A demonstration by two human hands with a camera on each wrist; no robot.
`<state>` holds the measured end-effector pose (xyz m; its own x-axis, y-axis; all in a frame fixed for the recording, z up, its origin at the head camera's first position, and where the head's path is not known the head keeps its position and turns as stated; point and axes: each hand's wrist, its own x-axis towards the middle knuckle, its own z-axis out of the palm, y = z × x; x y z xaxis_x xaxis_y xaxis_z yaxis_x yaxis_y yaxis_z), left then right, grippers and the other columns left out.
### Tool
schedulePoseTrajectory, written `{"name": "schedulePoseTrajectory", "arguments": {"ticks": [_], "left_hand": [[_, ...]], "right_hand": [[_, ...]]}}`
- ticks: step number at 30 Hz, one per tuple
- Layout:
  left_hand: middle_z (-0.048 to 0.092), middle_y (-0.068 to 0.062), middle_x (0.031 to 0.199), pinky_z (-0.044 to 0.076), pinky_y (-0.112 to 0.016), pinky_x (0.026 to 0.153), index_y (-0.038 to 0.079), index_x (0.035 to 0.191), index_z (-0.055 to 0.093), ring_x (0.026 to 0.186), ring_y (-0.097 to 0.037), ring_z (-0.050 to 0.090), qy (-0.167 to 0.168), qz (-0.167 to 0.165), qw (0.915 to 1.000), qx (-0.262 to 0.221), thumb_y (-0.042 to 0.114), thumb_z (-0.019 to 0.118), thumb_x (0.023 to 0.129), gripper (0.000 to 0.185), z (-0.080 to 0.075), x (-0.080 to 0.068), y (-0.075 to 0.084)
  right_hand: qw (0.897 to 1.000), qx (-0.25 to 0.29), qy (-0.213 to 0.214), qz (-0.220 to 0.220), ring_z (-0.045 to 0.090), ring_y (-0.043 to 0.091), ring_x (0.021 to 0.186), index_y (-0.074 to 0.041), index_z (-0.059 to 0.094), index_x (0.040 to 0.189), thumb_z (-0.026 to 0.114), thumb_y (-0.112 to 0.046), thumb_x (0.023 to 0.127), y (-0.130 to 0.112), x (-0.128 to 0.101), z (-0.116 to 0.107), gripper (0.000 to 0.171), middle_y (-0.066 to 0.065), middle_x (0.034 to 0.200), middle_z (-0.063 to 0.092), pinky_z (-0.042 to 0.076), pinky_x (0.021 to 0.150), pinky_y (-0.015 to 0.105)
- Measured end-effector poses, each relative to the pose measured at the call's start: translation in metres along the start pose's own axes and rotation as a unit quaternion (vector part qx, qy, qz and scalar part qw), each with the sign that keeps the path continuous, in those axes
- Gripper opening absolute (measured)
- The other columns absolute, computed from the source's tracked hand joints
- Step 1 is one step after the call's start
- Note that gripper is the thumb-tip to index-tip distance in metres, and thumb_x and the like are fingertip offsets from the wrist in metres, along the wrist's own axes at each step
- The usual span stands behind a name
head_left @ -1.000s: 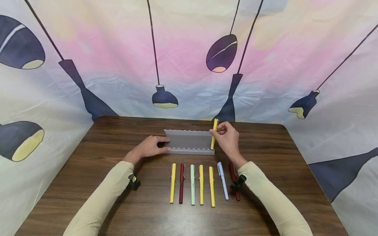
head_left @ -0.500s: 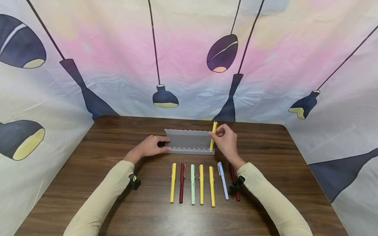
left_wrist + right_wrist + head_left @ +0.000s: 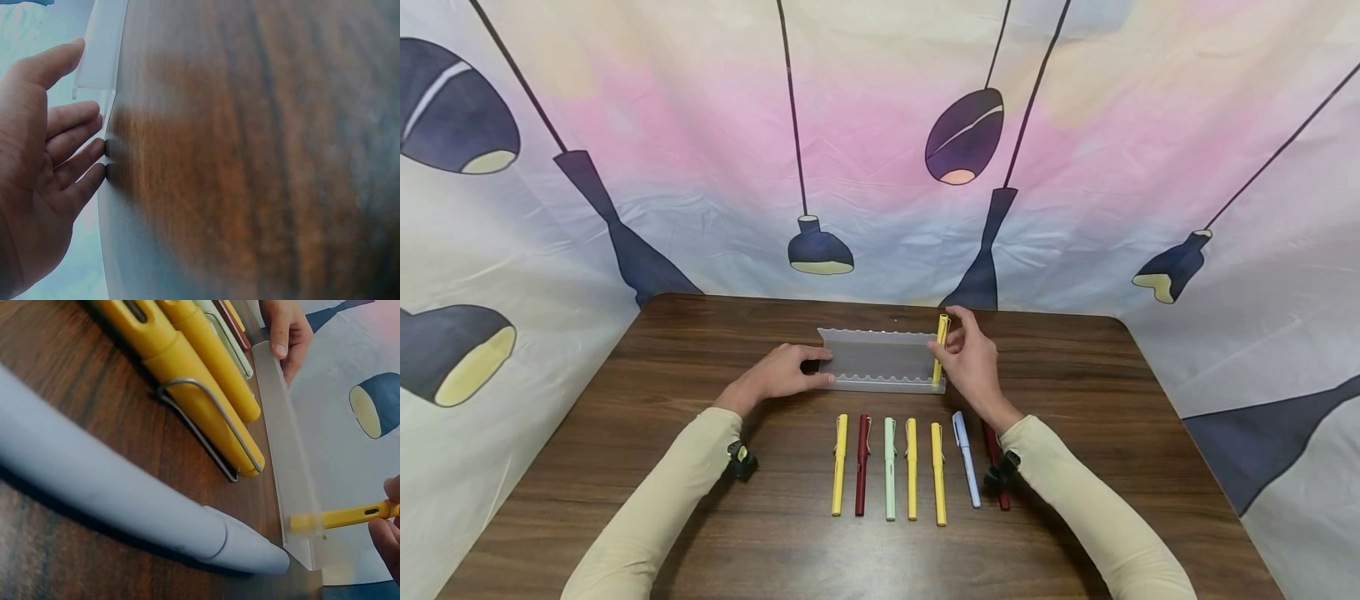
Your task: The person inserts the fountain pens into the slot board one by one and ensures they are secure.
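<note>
A translucent pen rack (image 3: pixel 883 386) with scalloped edges stands toward the far side of the wooden table. My left hand (image 3: pixel 782 372) holds its left end, thumb at the front and fingers around the end; in the left wrist view the lower fingertips (image 3: pixel 97 175) reach the tabletop. At the rack's right end my right hand (image 3: pixel 976 357) holds a yellow pen (image 3: pixel 941 350) nearly upright between thumb and fingers, index finger up by its top. The pen's lower end shows blurred through the rack's front wall (image 3: pixel 284 444) in the right wrist view.
In front of the rack lies a row of pens: a yellow pen (image 3: pixel 838 467), a dark red pen (image 3: pixel 861 467), a mint pen (image 3: pixel 890 471), two more yellow ones, a light blue pen (image 3: pixel 967 460) and another dark red pen (image 3: pixel 1004 502), partly under the right wrist. A printed cloth hangs behind.
The yellow pen has moved down and slightly left into the rack's right end, and stands more upright. My right index finger has lifted toward its top. My left hand has stayed in place.
</note>
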<state>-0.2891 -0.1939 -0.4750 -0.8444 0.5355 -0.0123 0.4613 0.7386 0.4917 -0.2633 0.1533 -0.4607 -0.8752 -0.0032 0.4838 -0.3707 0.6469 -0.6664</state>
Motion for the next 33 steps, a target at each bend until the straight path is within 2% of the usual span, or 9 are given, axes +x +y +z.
{"name": "schedulePoseTrajectory", "arguments": {"ticks": [12,19,27,33], "left_hand": [[0.062,-0.013,0.143,0.047,-0.052,0.107,0.009,0.139,0.065,0.132,-0.031,0.057,0.000,0.006,1.0000,0.006,0.054,0.067,0.095,0.062,0.0026,0.0016,-0.0036],[0.062,-0.012,0.143,0.048,-0.052,0.106,0.009,0.138,0.066,0.132,-0.031,0.058,0.002,0.010,0.9999,0.008,0.055,0.067,0.095,0.063,0.0039,0.0030,-0.0074],[0.061,-0.013,0.143,0.048,-0.052,0.106,0.009,0.138,0.066,0.132,-0.032,0.057,0.002,0.013,0.9999,0.003,0.054,0.067,0.096,0.062,0.0029,0.0029,-0.0071],[0.061,-0.013,0.143,0.047,-0.052,0.107,0.009,0.138,0.066,0.133,-0.031,0.057,0.002,0.009,0.9999,0.005,0.054,0.067,0.095,0.062,0.0017,0.0030,-0.0059]], "right_hand": [[0.999,-0.026,-0.009,-0.017,0.068,0.019,0.072,-0.014,0.057,0.140,0.081,-0.023,0.090,-0.0002,-0.0007,-0.0014,0.057,0.005,0.085,0.068,0.056,0.066,0.042],[0.999,-0.025,-0.010,-0.026,0.071,0.018,0.072,-0.011,0.059,0.140,0.076,-0.013,0.090,-0.0003,-0.0002,-0.0042,0.053,0.005,0.087,0.070,0.057,0.067,0.045],[0.999,-0.040,-0.016,-0.019,0.072,0.019,0.072,-0.015,0.059,0.142,0.079,-0.015,0.089,-0.0014,0.0010,-0.0067,0.056,0.005,0.089,0.074,0.057,0.069,0.046],[0.999,-0.042,-0.019,-0.021,0.073,0.020,0.073,-0.013,0.059,0.142,0.081,-0.016,0.088,-0.0029,0.0023,-0.0079,0.058,0.007,0.090,0.075,0.057,0.071,0.048]]}}
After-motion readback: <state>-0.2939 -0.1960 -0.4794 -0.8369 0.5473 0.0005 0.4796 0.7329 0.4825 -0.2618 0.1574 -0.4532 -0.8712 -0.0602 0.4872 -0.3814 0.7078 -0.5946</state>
